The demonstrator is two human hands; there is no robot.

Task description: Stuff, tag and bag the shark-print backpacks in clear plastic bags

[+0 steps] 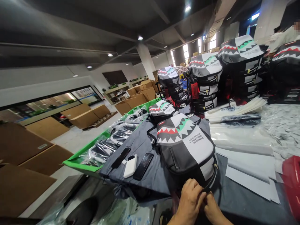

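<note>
Backpack [178, 150], printed with jagged shark teeth, lies on the grey cloth [246, 204] just beyond both hands, its near edge at their fingertips. The left hand [191, 200] and right hand [212, 207] meet there, fingers curled and drawn together; what they pinch, if anything, is hidden. The step in hand looks like close fingertip work along that edge, and further work there would call for steady pressure so the soft bag does not slide. Its panels seem smooth and leather-like, black and pale grey, with rounded corners and a gold-toned zip pull [216, 166]. Left of the hands lie a rounded white device [130, 165] and a flat black phone [143, 166]; to their right, white sheets [248, 181]. Well beyond them stand plump stacked backpacks [206, 67].
</note>
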